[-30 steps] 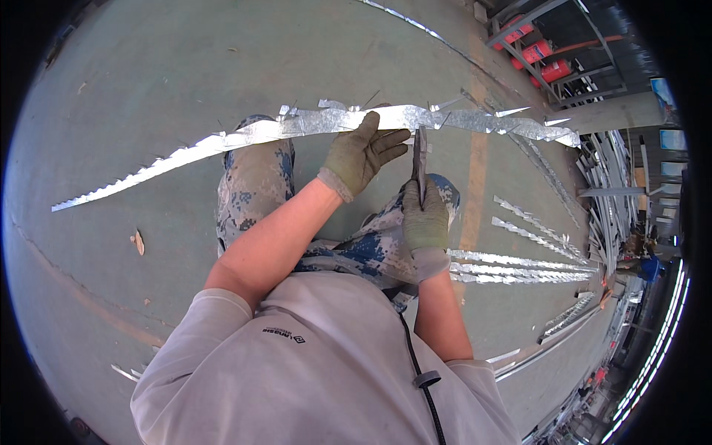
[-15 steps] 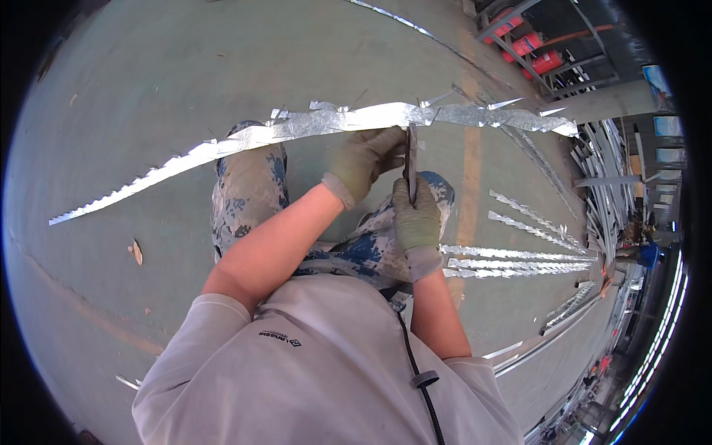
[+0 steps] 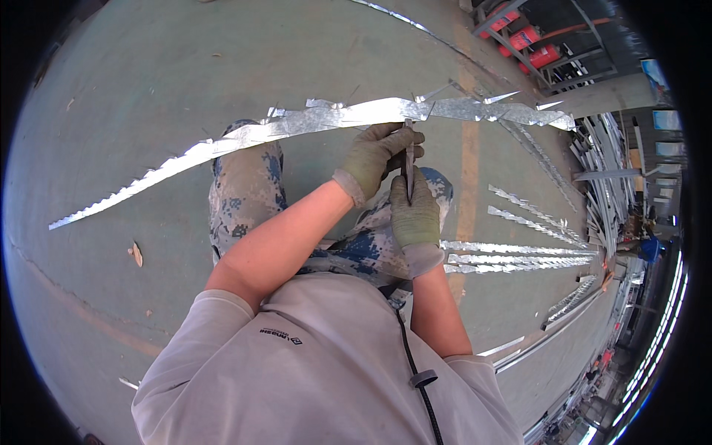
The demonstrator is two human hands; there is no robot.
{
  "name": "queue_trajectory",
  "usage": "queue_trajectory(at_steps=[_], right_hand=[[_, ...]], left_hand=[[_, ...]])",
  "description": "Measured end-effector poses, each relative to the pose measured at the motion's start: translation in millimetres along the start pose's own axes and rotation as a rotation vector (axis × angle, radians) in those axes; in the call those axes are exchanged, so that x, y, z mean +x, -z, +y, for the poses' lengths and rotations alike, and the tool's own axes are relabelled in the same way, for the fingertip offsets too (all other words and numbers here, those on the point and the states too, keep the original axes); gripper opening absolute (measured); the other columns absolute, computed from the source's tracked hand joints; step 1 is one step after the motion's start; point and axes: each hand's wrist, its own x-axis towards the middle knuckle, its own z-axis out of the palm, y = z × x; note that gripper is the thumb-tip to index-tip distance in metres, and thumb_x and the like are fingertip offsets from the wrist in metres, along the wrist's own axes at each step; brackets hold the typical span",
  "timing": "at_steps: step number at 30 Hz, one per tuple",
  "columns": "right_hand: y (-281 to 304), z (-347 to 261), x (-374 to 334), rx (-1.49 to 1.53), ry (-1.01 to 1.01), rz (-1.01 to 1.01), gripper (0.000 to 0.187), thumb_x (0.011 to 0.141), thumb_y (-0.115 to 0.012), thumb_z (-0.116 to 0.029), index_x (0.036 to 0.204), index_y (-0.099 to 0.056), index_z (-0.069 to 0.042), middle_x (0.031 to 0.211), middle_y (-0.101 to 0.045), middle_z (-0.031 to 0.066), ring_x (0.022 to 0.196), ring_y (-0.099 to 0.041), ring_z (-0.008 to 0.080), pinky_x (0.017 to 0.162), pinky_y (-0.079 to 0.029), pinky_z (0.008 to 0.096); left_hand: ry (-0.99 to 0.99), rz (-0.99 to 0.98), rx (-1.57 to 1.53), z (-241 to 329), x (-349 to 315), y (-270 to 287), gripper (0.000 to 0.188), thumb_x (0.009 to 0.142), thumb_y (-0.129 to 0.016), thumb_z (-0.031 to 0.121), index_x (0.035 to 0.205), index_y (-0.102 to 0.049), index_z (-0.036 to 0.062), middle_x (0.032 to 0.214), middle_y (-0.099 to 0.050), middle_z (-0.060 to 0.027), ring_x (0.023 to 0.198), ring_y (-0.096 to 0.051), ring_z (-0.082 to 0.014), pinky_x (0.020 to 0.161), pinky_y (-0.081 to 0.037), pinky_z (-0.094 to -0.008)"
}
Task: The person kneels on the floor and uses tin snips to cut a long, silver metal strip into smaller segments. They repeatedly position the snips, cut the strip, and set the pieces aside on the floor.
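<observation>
A long shiny sheet-metal strip [image 3: 363,113] with many cut, bent-up tabs stretches across in front of my knees, from far left to right. My right hand [image 3: 415,211], in a worn green work glove, is closed around the lower part of a narrow dark metal tool [image 3: 409,169]. The tool points away from me, its upper end at the strip's near edge; its exact kind is not clear. My left hand [image 3: 368,157], gloved alike, wraps its fingers around the tool's upper part, just below the strip.
Several more notched metal strips [image 3: 519,258] lie on the green floor at right. A heap of metal lengths [image 3: 604,185] is beyond them. Red cylinders [image 3: 519,41] stand in a rack at far right. A person in blue [image 3: 651,251] is at the right edge. A dry leaf [image 3: 136,254] lies at left.
My left hand has shifted right, its fingers now around the tool's upper part. The tool and right hand have turned slightly. The strip lies almost as before.
</observation>
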Motion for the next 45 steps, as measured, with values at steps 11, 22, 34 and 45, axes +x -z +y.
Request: queue_trajectory(at_steps=[11,22,34,45], right_hand=[[-0.9,-2.3,0.7,-0.127,0.045,0.040,0.049,0.108,-0.050,-0.037,0.146,-0.053,-0.005,0.114,-0.068,0.0293,0.105,-0.067,0.0478,0.088,-0.052,0.0555],[3.1,-7.0,-2.6,-0.079,0.079,0.021,0.050,0.105,-0.056,-0.036,0.144,-0.055,-0.004,0.112,-0.068,0.0276,0.098,-0.070,0.0432,0.086,-0.055,0.0526],[-3.9,66.3,4.9,1.930,-0.186,-0.977,0.065,0.107,-0.056,-0.051,0.144,-0.052,0.003,0.103,-0.073,0.0092,0.077,-0.072,0.0194,0.055,-0.055,0.0313],[-29.2,40.5,1.2,2.199,-0.113,-1.041,0.052,0.114,-0.045,-0.032,0.152,-0.042,0.004,0.080,-0.065,0.0010,0.041,-0.044,0.0043,0.036,-0.036,0.0238]], left_hand=[[0.025,-0.012,-0.047,0.6,2.4,-2.2,0.029,0.106,-0.064,0.018,0.127,-0.065,-0.0014,0.116,-0.074,-0.0128,0.100,-0.074,-0.0226,0.089,-0.061,-0.0351],[0.047,0.005,-0.005,3.4,4.5,-8.2,0.023,0.102,-0.068,0.013,0.121,-0.068,-0.0006,0.108,-0.075,-0.0101,0.090,-0.074,-0.0188,0.082,-0.063,-0.0328],[0.063,-0.043,-0.135,8.2,1.3,-10.9,0.024,0.105,-0.064,0.014,0.122,-0.066,-0.0030,0.107,-0.075,-0.0121,0.093,-0.075,-0.0220,0.081,-0.066,-0.0353],[0.126,-0.033,-0.036,20.5,-2.2,-4.1,0.030,0.109,-0.059,0.029,0.122,-0.066,0.0021,0.113,-0.073,-0.0139,0.101,-0.074,-0.0237,0.083,-0.066,-0.0372]])
